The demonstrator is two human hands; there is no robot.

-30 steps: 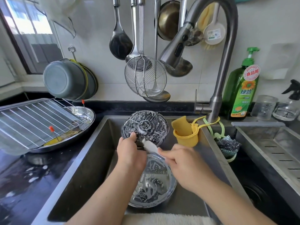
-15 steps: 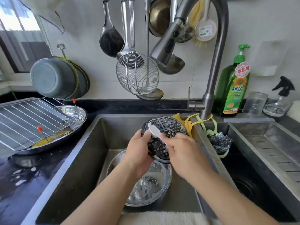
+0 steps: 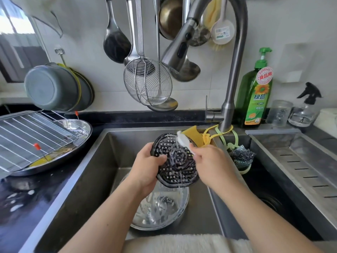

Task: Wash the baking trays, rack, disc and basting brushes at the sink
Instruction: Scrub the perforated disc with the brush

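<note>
The round black metal disc with holes (image 3: pixel 176 161), soapy and slippery, is best held by its rim; the left hand (image 3: pixel 147 167) grip is curled there, while a white brush (image 3: pixel 183 141) is pinched by the right hand (image 3: pixel 209 165).

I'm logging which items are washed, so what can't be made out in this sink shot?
- Head view: the brush handle is hidden inside the right hand.
- The disc left edge is covered by the left hand; its back faces away.
- The steel bowl is partly hidden by the disc and forearm.
- The rack and tray beneath it are cut off by the left edge.
- Whether water runs from the faucet is unclear.
</note>
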